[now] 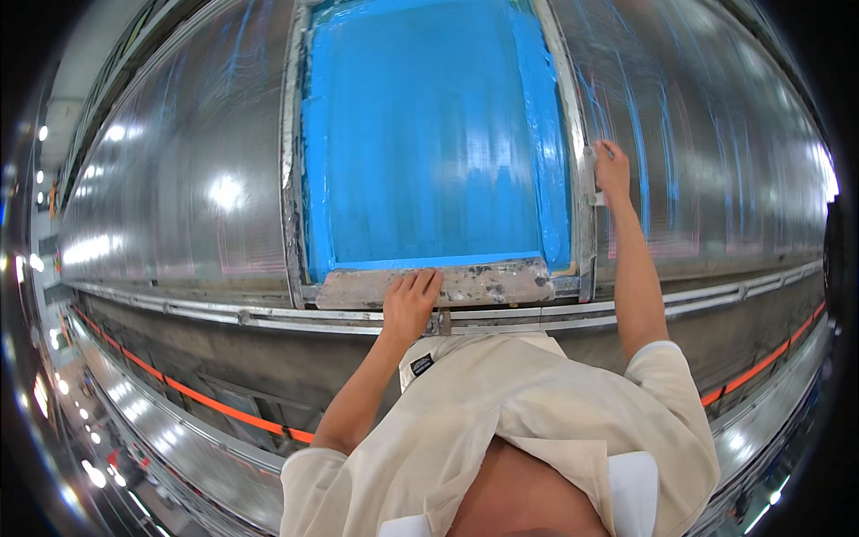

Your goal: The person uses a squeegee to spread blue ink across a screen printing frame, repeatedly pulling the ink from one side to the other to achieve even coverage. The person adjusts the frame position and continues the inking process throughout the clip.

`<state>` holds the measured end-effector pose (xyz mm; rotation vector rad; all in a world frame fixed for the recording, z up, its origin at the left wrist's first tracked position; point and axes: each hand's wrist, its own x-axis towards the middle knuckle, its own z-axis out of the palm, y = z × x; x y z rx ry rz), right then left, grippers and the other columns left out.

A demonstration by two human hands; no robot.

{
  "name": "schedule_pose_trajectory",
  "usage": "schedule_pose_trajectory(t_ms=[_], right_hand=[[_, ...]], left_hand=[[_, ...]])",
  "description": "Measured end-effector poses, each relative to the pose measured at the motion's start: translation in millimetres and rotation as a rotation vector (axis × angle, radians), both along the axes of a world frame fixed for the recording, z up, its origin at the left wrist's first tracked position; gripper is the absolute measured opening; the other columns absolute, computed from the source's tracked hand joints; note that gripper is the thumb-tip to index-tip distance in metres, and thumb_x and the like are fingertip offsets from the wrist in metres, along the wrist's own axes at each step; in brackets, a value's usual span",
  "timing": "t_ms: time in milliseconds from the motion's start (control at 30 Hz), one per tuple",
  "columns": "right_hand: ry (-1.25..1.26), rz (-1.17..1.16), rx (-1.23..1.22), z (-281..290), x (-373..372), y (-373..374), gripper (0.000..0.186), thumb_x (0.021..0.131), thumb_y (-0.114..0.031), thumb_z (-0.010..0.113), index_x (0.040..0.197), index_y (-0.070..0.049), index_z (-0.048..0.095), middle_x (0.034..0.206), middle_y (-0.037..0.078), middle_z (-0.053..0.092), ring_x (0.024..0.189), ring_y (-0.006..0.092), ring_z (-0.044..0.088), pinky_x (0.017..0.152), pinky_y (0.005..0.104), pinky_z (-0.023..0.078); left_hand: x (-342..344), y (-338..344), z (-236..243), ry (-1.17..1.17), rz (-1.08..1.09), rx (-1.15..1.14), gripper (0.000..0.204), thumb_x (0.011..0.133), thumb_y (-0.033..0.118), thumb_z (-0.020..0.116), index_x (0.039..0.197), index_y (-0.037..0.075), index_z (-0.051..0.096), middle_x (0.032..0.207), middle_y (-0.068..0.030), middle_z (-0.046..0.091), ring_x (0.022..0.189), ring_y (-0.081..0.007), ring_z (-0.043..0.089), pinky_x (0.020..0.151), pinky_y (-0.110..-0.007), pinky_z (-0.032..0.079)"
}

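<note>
**Very blue screen, very crusty bar**

So the flat rectangular screen coated in bright blue (429, 134) is glossy, streaky in the middle and thick and gloopy along the sides. Its scuffed grey metal frame (293, 161) is splotched too. Across the near end sits a long pinkish-grey bar (492, 284), speckled dark and pretty worn.

The screen lies on a long shiny counter (215, 179), right in front of the person, long axis running straight away from them. The bar goes crosswise, left to right, a hair off level.

Left hand (412, 302): fingers bent over the bar, touching it, but the thumb's hidden, so I can't tell if that grip is closed. Right hand (612, 170): fingers curled in by the frame's right rail, at a small pale piece (591, 154). Can't tell whether the grip has hold of it.

There's a small black label (421, 364) on the cream shirt (537, 394), with lettering too tiny to read.
</note>
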<state>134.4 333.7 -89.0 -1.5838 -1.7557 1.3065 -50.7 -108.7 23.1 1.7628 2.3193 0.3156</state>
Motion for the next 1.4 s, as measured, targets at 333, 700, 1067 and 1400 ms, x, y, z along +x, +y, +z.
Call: schedule_pose_trajectory(t_ms=[333,700,1067,1400], right_hand=[[-0.126,0.04,0.127,-19,13,20,0.031,0.095,-0.026,0.066,0.113,-0.001,0.071,0.105,0.013,0.072,0.099,0.0213,0.066,0.087,0.0345,0.05],[-0.046,0.063,0.291,81,-5,4,0.023,0.097,-0.022,0.065,0.107,-0.002,0.073,0.078,0.002,0.064,0.069,0.0105,0.055,0.061,0.028,0.043],[0.12,0.054,0.259,5,-106,-69,0.025,0.092,-0.026,0.064,0.102,-0.004,0.073,0.097,0.018,0.073,0.083,0.034,0.07,0.077,0.0427,0.053],[0.086,0.01,0.26,33,-130,-90,0.021,0.092,-0.024,0.065,0.101,-0.006,0.072,0.093,0.015,0.073,0.08,0.0297,0.069,0.075,0.0391,0.052]], left_hand=[[3,-2,-9,0.077,0.077,0.012,0.023,0.076,0.013,0.064,0.098,0.011,0.065,0.099,-0.0018,0.065,0.092,-0.0214,0.061,0.082,-0.038,0.047],[-10,-3,22,-0.031,0.081,0.145,0.042,0.066,0.004,0.07,0.107,0.012,0.067,0.109,-0.0006,0.069,0.098,-0.0223,0.064,0.084,-0.04,0.046],[-84,-36,6,0.051,0.15,-0.057,0.048,0.062,-0.001,0.073,0.107,0.013,0.069,0.111,-0.0005,0.071,0.097,-0.0239,0.065,0.081,-0.042,0.046],[-78,-79,40,0.054,0.047,-0.049,0.047,0.064,0.0,0.067,0.11,0.009,0.067,0.111,-0.0047,0.069,0.099,-0.0272,0.064,0.078,-0.044,0.044]])
